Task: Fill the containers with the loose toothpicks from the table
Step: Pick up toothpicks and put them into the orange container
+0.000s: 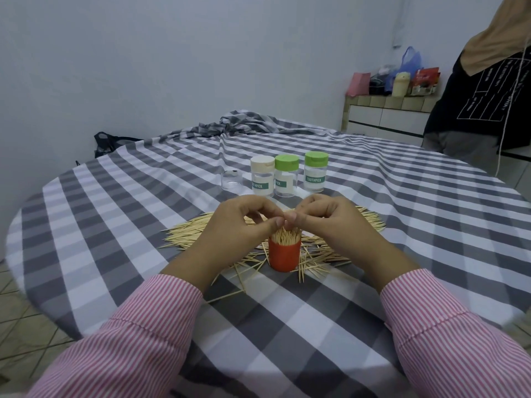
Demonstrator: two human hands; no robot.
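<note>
**Desk:** What is the frame, in one line?

**Photographer:** A person in a pink striped shirt works both hands directly above an orange container standing upright on a checked table, a bundle of toothpicks bristling from its open mouth.

**Desk:** And the hands?

**Photographer:** The left hand and the right hand meet over the container's rim, fingers curled inward, thumbs and fingertips pinched together at the bundle's tips. They appear to be gripping the upper ends of the sticks; exactly how many each hand holds cannot be told.

**Desk:** Which way does the work lie from the fingers?

**Photographer:** Straight down. The sticks stand near vertical, long axis in line with the container's, and the mouth sits just beneath the pinch. Both hands are about equally near; neither has the advantage. My judgement is that the next move is a downward seat or tamp.

**Desk:** The rest of the stock?

**Photographer:** Loose toothpicks lie fanned flat on the cloth around the container's base, thickest behind and to its left. Beyond it stand three capped jars, two green-lidded, one cream, with an uncapped clear jar left of them.

**Desk:** Risk?

**Photographer:** The packed container looks top-heavy; a sideways nudge could tip it.
</note>
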